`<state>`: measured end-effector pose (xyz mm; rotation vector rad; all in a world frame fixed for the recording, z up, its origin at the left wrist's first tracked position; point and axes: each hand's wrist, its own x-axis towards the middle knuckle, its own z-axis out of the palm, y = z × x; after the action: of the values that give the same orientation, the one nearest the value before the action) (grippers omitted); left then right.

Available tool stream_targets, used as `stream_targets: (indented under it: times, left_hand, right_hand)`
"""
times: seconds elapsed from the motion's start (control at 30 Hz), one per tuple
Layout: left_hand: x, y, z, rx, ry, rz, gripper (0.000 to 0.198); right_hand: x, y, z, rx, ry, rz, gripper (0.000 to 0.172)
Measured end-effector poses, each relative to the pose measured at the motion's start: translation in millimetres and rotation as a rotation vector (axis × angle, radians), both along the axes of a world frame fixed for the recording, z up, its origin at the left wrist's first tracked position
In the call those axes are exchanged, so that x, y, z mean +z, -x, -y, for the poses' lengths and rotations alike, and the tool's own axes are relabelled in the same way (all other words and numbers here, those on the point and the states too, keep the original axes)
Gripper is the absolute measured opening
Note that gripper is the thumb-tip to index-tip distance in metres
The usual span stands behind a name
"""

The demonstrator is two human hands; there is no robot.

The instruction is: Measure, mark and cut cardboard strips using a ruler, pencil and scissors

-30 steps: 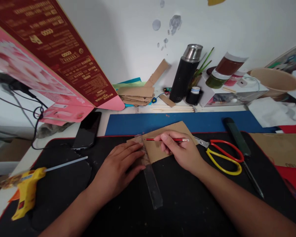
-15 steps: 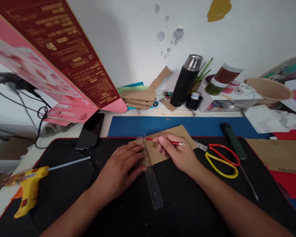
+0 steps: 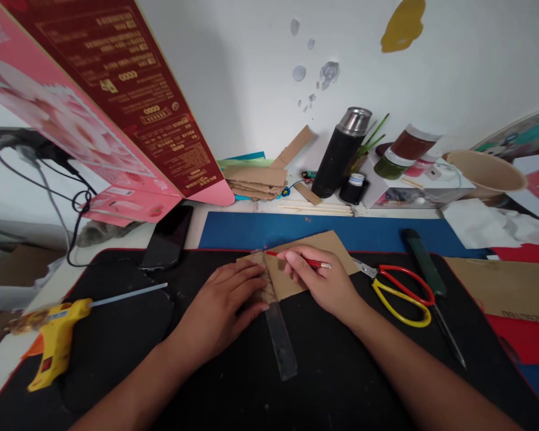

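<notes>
A flat piece of brown cardboard (image 3: 287,281) lies at the middle of the desk, on the far part of a black mat (image 3: 233,389). A clear ruler (image 3: 281,344) crosses its left part, running from the cardboard's far edge toward the near side, well past the near edge.

The left hand (image 3: 229,293) lies flat over the ruler and the cardboard's left end, fingers extended side by side and thumb apart; it seems to be steadying both. The right hand (image 3: 326,278), over the cardboard's right part, pinches a red pencil (image 3: 317,263) between thumb and fingers. Its tip points left, at the ruler's right edge near the far end; whether it touches the surface cannot be told.

The work looks to be at the measuring or marking step. The ruler is laid in place and the pencil is at its edge, but no finished line can be made out. The cardboard shows no cut along the ruler, so any marking there is probably unfinished.

Just right of the cardboard, scissors (image 3: 376,275) with red and yellow handles lie unheld, their blades partly hidden. Farther right is a tool with a dark green handle (image 3: 424,266). A yellow glue gun (image 3: 56,341) lies at the left, also out of hand. Beyond the mat are a blue sheet (image 3: 238,230) and, farther still, stacked cardboard scraps (image 3: 254,178).
</notes>
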<state>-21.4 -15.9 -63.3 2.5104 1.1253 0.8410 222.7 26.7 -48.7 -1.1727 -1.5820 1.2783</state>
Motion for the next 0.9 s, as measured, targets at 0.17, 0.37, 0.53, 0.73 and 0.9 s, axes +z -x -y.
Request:
stream_targets:
  times: [0.17, 0.37, 0.53, 0.73, 0.9]
  left_hand:
    - [-0.2, 0, 0, 0.006, 0.006, 0.013, 0.031]
    - [-1.2, 0, 0, 0.002, -0.012, 0.001, 0.033]
    - [-0.6, 0, -1, 0.004, 0.003, 0.002, 0.032]
    - [0.0, -1, -1, 0.002, 0.003, 0.01, 0.031]
    - [-0.1, -1, -1, 0.005, -0.008, 0.005, 0.03]
  right_hand:
    - [0.5, 1, 0, 0.01, -0.049, 0.034, 0.036]
    - [0.9, -1, 2, 0.057, -0.119, 0.126, 0.037]
    - [0.4, -2, 3, 0.056, -0.161, 0.149, 0.042]
    - [1.3, -5, 8, 0.067, -0.244, 0.197, 0.046]
    - [5.8, -9, 15, 0.08, -0.272, 0.225, 0.051]
